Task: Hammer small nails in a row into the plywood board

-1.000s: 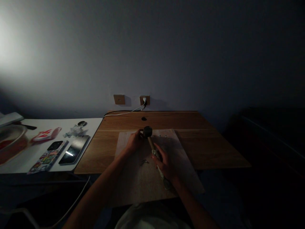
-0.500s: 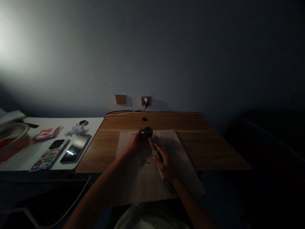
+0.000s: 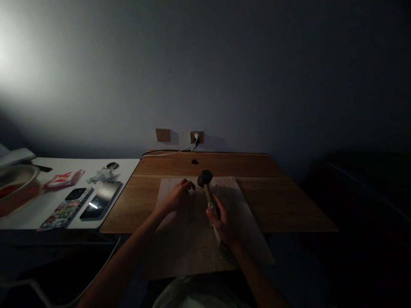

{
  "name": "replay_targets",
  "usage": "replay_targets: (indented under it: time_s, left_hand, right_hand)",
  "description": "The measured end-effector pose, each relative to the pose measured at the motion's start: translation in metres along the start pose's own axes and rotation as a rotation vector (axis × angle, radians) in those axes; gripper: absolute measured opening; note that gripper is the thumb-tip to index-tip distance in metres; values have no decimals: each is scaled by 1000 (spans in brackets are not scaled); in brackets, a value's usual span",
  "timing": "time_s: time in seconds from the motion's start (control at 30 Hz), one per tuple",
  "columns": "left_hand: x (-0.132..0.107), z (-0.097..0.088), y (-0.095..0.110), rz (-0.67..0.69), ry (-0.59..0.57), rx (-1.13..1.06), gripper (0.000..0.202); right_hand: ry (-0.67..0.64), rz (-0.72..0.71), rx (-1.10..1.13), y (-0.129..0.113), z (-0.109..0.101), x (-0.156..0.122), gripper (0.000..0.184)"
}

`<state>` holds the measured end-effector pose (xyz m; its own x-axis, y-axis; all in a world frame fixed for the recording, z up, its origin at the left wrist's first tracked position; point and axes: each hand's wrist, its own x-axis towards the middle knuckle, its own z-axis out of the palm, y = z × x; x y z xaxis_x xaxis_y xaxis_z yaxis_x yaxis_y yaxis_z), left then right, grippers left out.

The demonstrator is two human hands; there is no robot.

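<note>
My right hand is wrapped round the handle of a mallet with a thick dark head and a light wooden handle. The head is raised at the far end, over the back part of a pale wooden board. To its left, my left hand is over the board with fingers bent and thumb and forefinger apart; nothing shows between them. Tiny specks, too small to name, lie on the board right of the mallet head.
The board rests on a wooden table and overhangs its front edge. On a white table at the left are a patterned phone case, a phone, a red-and-white packet, crumpled plastic and a bowl. Cables run to a wall socket.
The mallet head has shifted slightly right and tilted, away from my left fingers. My left hand has drawn back a little left. Small metal bits on the middle of the board no longer show.
</note>
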<state>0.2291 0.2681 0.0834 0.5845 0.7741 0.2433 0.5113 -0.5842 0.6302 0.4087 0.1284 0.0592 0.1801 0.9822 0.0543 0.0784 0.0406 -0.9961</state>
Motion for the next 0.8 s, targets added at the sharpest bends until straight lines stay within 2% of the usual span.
replay_targets:
  time_s: [0.1,0.2,0.33,0.53,0.67,0.8]
  left_hand:
    - [-24,-15,18,128,-278,19,19]
    - [-38,-18,28,173,-367,69,16]
    - [-42,-13,30,211,-376,88,14]
    - [-47,-18,39,160,-395,147,20]
    - [-50,-19,42,154,-421,115,20]
    - [-45,-19,32,137,-334,1,19]
  right_hand:
    - [27,15,52,-2,-1,2,64]
    - [32,18,67,-5,-2,2,64]
    - [20,-2,41,-4,-2,1,63]
    - [9,19,-4,0,-2,1,65]
    - [37,-23,-29,1,-3,2,64]
    - [27,-10,-8,2,-3,2,65]
